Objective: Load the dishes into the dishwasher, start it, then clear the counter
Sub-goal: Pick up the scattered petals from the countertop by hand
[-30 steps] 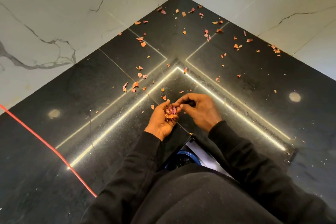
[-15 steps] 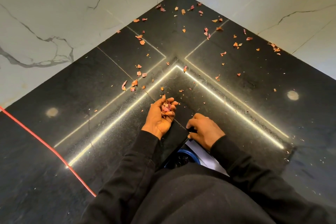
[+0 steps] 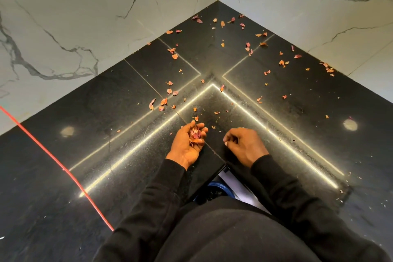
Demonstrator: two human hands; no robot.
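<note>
Dry orange-pink onion peels point(image 3: 163, 101) lie scattered over the black corner counter point(image 3: 119, 112), from the middle back to the wall corner. My left hand point(image 3: 189, 144) rests palm up on the counter, cupped around a small heap of gathered peels point(image 3: 195, 134). My right hand point(image 3: 244, 147) hovers just right of it, fingers curled with the fingertips pinched together; whether a scrap sits between them is too small to tell. Both sleeves are black.
White marble walls point(image 3: 85, 17) close the corner at the back left and back right. A red cable point(image 3: 53, 161) runs diagonally across the counter's left side. Below the inner counter edge a blue-rimmed container point(image 3: 219, 187) and something white show.
My right hand left the left palm, dropped toward the counter's inner edge, then came back up beside the left hand. The left hand stayed cupped with its peels.
</note>
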